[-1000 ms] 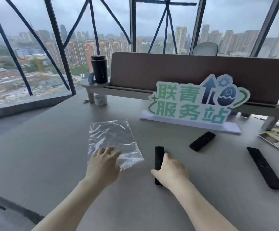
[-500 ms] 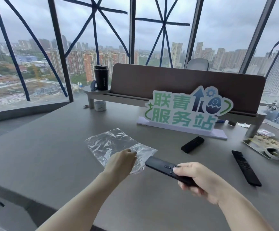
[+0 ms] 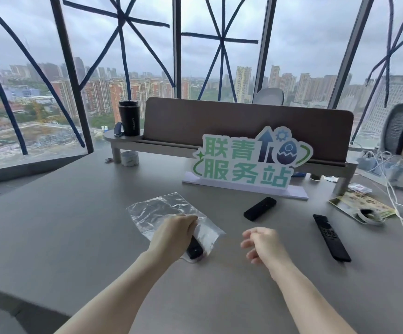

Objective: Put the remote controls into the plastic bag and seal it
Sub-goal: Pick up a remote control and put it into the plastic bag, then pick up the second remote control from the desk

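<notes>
A clear plastic bag lies on the grey table. My left hand grips the bag's near edge. One black remote sits inside the bag at that near end, partly hidden under my left hand. My right hand hovers to the right of the bag, holding nothing, fingers loosely curled and apart. A short black remote lies farther back on the table. A long black remote lies at the right.
A white and green sign stands behind the remotes. A raised shelf with a brown screen carries a black tumbler. A tape roll sits under it. Leaflets, tape and white cables lie at the right.
My right hand has let go of the black remote, which now lies inside the bag. My left hand has moved from the bag's flat top to gripping its near edge.
</notes>
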`<state>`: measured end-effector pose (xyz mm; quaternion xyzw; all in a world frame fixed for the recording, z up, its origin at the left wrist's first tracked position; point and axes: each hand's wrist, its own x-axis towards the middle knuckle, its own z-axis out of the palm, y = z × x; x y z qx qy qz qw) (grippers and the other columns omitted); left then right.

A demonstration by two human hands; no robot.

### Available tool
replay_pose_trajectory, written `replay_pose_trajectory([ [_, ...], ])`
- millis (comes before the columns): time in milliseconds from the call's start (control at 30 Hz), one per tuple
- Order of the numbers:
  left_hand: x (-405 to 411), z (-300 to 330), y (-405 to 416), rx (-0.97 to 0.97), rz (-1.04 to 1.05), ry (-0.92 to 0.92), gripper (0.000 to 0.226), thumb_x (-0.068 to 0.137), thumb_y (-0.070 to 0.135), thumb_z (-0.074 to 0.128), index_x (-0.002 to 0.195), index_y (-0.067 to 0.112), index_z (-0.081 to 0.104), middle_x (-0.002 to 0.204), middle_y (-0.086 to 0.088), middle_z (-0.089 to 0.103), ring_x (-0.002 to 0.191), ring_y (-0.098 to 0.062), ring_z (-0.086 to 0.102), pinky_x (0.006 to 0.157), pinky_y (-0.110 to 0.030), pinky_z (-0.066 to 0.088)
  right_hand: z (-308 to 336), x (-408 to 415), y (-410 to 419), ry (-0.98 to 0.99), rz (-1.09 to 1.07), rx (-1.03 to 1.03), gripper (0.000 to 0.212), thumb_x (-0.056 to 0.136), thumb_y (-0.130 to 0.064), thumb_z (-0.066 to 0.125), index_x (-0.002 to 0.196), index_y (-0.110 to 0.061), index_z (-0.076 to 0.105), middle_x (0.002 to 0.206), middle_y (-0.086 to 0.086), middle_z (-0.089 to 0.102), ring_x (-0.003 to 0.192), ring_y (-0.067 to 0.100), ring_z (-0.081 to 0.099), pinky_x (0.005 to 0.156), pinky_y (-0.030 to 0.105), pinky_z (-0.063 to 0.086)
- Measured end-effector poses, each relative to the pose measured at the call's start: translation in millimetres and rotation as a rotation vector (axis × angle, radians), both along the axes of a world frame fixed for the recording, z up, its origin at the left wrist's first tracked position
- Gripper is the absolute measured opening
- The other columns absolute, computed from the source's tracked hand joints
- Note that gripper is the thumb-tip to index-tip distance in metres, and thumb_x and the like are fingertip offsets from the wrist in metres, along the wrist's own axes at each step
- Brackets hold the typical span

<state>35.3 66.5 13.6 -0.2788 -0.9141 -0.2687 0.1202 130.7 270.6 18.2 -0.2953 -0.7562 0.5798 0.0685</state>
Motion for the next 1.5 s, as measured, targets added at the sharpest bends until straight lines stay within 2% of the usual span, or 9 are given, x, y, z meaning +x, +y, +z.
replay_pose_trajectory([
  [100,4,-4,8,-0.031,-0.016,0.033,0.028,0.094,0.029,0.04,0.086,0.014,0.062,0.082,-0.004,0.069,0.084,-0.028,0.062,0.067,-0.039,0.051,-7,-23,38,-0.096,-0.116,0.21,0.024,0.091,-0.025,0.045,0.084,-0.008,0.06,0.071,0.007,0.069,0.047,0.024,0.055,0.054,0.032,0.05],
  [267,13,-2,17,0.012,-0.005,0.018,0.025,0.094,0.031,0.044,0.106,0.024,0.064,0.09,-0.008,0.069,0.086,-0.035,0.064,0.071,-0.039,0.053,-23,-91,68,-0.298,-0.188,0.449,0.062,0.082,-0.069,0.038,0.086,-0.011,0.061,0.083,0.008,0.07,0.072,0.028,0.066,0.076,0.035,0.054],
  [433,11,-5,14,0.043,0.01,0.017,0.023,0.093,0.034,0.045,0.096,0.022,0.065,0.083,-0.004,0.071,0.081,-0.026,0.062,0.069,-0.04,0.053,-24,-123,69,-0.42,-0.201,0.617,0.044,0.082,-0.051,0.059,0.095,-0.009,0.063,0.089,0.008,0.069,0.09,0.031,0.067,0.068,0.031,0.044],
  [633,-1,-1,23,0.155,0.057,-0.046,0.031,0.09,0.033,0.043,0.085,0.013,0.066,0.08,-0.009,0.073,0.08,-0.028,0.064,0.07,-0.039,0.053,-10,-95,85,-0.255,0.006,0.059,0.028,0.082,-0.024,0.06,0.1,-0.003,0.064,0.059,0.01,0.066,0.037,0.018,0.044,0.04,0.018,0.03],
  [767,-8,17,34,0.191,0.068,-0.061,0.031,0.092,0.029,0.046,0.086,0.01,0.07,0.075,-0.012,0.072,0.075,-0.03,0.064,0.069,-0.039,0.051,27,-3,79,0.029,0.197,-0.306,0.025,0.093,-0.025,0.053,0.091,0.0,0.059,0.058,0.011,0.062,0.032,0.012,0.031,0.035,0.022,0.018],
  [1033,5,22,38,0.158,0.048,-0.092,0.027,0.091,0.028,0.048,0.097,0.02,0.073,0.085,-0.009,0.074,0.082,-0.029,0.064,0.064,-0.031,0.043,21,51,9,-0.127,0.382,-0.256,0.022,0.094,-0.032,0.056,0.087,-0.011,0.055,0.053,0.002,0.042,0.032,0.006,0.03,0.032,0.016,0.017],
  [1200,13,22,28,0.164,0.052,-0.097,0.026,0.09,0.027,0.049,0.091,0.017,0.073,0.085,-0.008,0.075,0.082,-0.028,0.067,0.071,-0.035,0.051,1,4,-41,-0.058,0.416,-0.343,0.033,0.099,-0.03,0.046,0.107,-0.003,0.063,0.07,0.007,0.071,0.037,0.014,0.038,0.034,0.021,0.025],
  [1367,16,9,30,0.188,-0.006,-0.08,0.025,0.09,0.027,0.05,0.095,0.02,0.074,0.089,-0.005,0.076,0.087,-0.025,0.066,0.076,-0.036,0.051,-17,27,32,0.013,-0.08,0.124,0.02,0.089,-0.014,0.054,0.076,-0.012,0.069,0.068,0.007,0.068,0.049,0.022,0.05,0.05,0.03,0.041],
  [1500,19,4,49,0.193,-0.037,-0.053,0.025,0.091,0.03,0.048,0.093,0.024,0.072,0.083,-0.001,0.075,0.082,-0.025,0.066,0.072,-0.035,0.052,-27,50,117,-0.253,-0.465,0.583,0.044,0.091,-0.043,0.053,0.121,-0.011,0.057,0.122,0.017,0.053,0.102,0.04,0.061,0.083,0.043,0.046],
])
